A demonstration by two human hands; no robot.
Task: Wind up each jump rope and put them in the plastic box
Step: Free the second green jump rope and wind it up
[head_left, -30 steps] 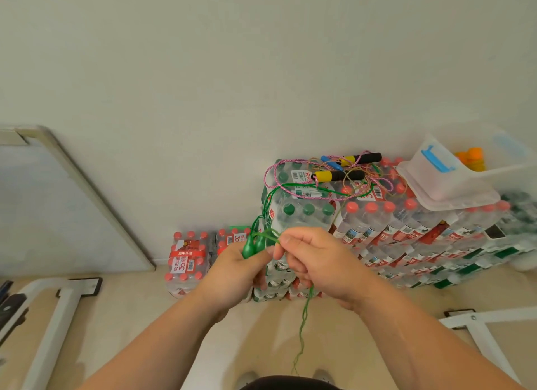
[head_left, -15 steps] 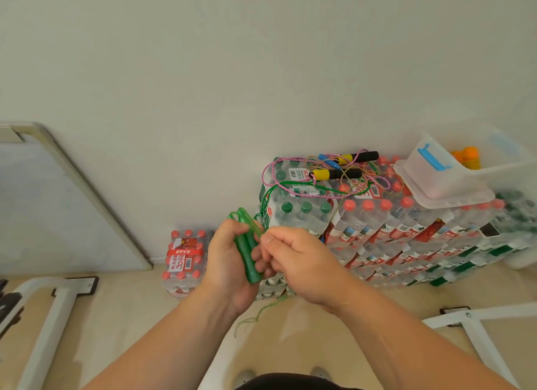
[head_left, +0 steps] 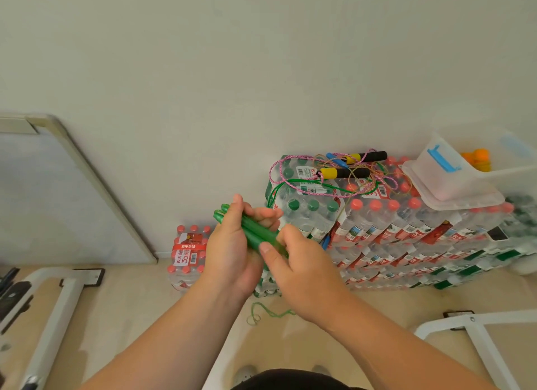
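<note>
Pale wall [head_left: 261, 70] behind, stacked water packs [head_left: 406, 232] against it. The left hand [head_left: 229, 253] curls its fingers tightly round the two green handles [head_left: 255, 232], held side by side and tilted. The right hand [head_left: 305, 270] pinches their lower end, thumb on top. Their green cord [head_left: 261, 311] trails onto the floor. Other tangled ropes [head_left: 343, 171] lie on the packs just beside the plastic box [head_left: 453, 183].

Left hand [head_left: 229, 253] grips the green handles [head_left: 253, 230] (fingers curled), right hand [head_left: 302, 269] pinching their end.

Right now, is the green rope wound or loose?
Loose: the handles sit together in the left hand, but its cord lies slack on the floor.
</note>
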